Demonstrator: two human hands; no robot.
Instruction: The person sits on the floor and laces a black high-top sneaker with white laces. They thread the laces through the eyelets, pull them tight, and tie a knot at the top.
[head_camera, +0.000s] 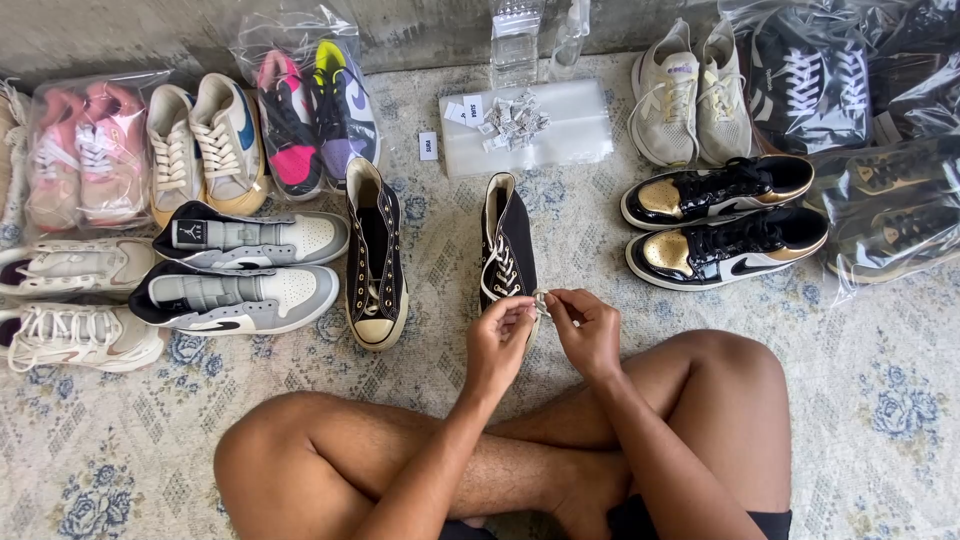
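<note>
Both hands on sneaker lace

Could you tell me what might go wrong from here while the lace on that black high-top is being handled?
1. Both the left hand and right hand pinch the white lace near the toe of the black high-top; an uneven pull could leave the lacing lopsided.
2. The shoe stands unbraced on the rug, so a hard tug may tip it.
3. Its mate lies close by and could get knocked.
</note>
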